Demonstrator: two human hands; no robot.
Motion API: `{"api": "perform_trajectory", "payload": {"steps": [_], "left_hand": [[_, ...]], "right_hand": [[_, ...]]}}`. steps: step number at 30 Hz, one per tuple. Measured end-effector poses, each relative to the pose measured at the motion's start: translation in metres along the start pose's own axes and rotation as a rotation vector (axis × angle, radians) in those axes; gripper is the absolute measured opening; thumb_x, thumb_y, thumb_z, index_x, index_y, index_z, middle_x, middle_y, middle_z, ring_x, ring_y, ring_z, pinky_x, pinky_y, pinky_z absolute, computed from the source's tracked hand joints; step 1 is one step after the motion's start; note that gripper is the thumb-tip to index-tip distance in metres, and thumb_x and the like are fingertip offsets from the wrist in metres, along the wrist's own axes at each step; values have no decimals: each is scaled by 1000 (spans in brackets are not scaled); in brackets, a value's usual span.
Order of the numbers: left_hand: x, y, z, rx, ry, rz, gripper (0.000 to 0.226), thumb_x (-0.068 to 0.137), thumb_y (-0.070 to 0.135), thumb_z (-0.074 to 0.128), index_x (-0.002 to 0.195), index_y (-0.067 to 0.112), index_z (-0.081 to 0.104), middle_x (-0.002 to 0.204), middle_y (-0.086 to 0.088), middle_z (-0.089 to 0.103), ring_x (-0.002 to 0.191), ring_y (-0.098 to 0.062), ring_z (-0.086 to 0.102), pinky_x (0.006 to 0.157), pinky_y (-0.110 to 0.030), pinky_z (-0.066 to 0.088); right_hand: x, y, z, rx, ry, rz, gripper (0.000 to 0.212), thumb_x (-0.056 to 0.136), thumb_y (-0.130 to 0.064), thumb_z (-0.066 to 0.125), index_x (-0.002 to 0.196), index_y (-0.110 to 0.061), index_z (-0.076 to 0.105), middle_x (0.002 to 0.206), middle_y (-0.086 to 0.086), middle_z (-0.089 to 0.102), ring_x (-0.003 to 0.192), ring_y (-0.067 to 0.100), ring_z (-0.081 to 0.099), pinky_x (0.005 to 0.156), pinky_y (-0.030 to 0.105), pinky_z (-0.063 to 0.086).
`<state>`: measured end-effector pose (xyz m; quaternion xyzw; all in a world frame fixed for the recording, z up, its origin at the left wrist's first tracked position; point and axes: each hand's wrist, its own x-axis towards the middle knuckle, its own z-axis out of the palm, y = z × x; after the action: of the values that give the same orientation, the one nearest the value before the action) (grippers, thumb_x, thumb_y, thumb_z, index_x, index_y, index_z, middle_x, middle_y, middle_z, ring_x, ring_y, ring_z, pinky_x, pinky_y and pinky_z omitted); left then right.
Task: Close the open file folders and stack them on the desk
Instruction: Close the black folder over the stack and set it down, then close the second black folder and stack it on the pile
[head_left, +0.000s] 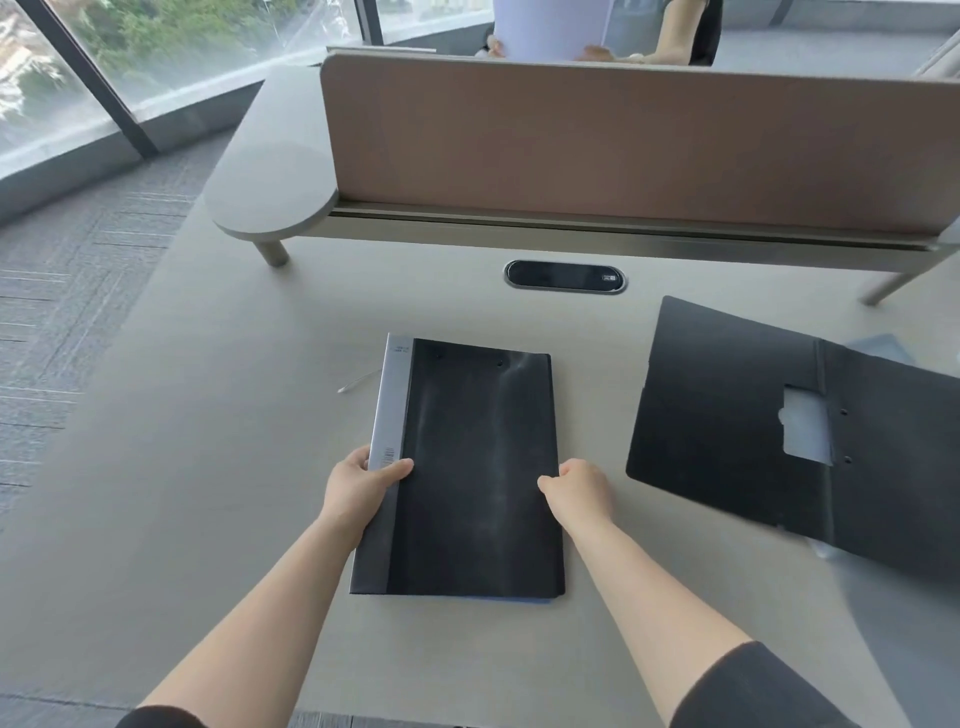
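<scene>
A closed black folder (467, 467) with a grey spine strip lies flat in the middle of the beige desk (208, 467). A thin blue edge shows under its near side. My left hand (363, 486) grips its left edge by the spine, thumb on top. My right hand (579, 486) holds its right edge, fingers curled. To the right, a second black folder (727, 415) lies open and spread flat, with a white sheet showing through a cutout in its inner pocket.
A brown divider screen (623, 145) runs along the desk's far side, with a black cable grommet (564, 277) in front of it. A person with papers sits beyond it. A thin light strip (356, 382) lies left of the closed folder. Carpet and windows are at left.
</scene>
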<state>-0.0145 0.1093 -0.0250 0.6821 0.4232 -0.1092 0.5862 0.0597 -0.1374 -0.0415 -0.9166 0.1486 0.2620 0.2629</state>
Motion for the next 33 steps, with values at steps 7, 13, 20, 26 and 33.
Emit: {"api": "perform_trajectory", "payload": {"steps": [7,13,20,26,33], "left_hand": [[1,-3,-2,65,49,26,43,77,30,80,116,20,65,100,1,72,88,-21,71,76,-37,57],[-3,5,-4,221,177,93,77,69,50,75,138,25,52,126,-2,58,119,-25,56,99,-43,48],[-16,49,25,337,292,342,56,86,38,65,139,22,53,138,-8,48,133,-28,34,109,-46,36],[-36,72,90,429,97,541,47,88,27,67,133,21,57,126,-1,56,125,-22,47,98,-34,43],[-63,72,192,587,-144,619,41,87,25,66,127,23,62,125,3,58,123,-19,53,99,-35,46]], "right_hand": [[-9,0,1,33,17,-12,24,87,-25,60,104,-16,45,93,-2,55,77,20,52,57,29,37],[-14,12,-2,157,34,-1,25,91,-32,56,109,-16,51,103,0,62,85,22,58,65,31,42],[-23,38,-34,236,85,-30,14,93,-27,52,104,-20,55,95,-1,62,77,18,60,61,29,43],[-17,72,-80,378,153,-42,18,90,-21,54,108,-21,58,87,-3,59,78,16,58,69,32,47],[1,137,-139,379,214,-46,33,93,-21,51,125,-27,53,107,-1,54,90,17,55,72,30,43]]}}
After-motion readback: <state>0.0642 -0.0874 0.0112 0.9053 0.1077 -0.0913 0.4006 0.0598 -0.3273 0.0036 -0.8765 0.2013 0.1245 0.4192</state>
